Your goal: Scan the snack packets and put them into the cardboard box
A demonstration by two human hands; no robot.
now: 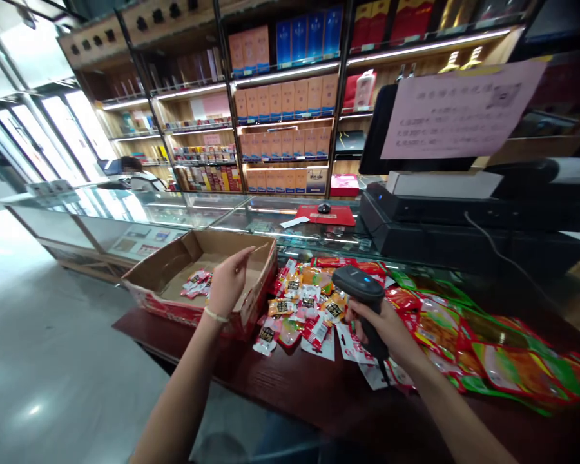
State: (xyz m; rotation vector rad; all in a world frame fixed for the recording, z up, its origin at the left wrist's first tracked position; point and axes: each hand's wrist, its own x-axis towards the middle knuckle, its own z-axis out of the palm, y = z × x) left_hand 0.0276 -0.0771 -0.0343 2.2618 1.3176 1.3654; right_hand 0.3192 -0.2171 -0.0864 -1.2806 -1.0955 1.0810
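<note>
My right hand (379, 325) is wrapped round the handle of a black barcode scanner (360, 283), which shows a small blue light on top. The scanner hangs above a spread of small snack packets (309, 299), red, white, pink and orange. My left hand (229, 280) is over the near right part of an open cardboard box (174, 258). One finger stretches out toward the box's right wall; the others are partly hidden, and I see nothing held. A few red and white packets (196, 283) lie inside the box. Larger red and green snack bags (502, 354) are piled to the right.
Behind the packets are a glass counter (222, 216), a computer mouse (323, 208) on a red mat (341, 218), and a monitor stand with a pink notice (459, 116). Boxed goods fill the shelves (285, 96). A person (142, 177) is behind the far counter.
</note>
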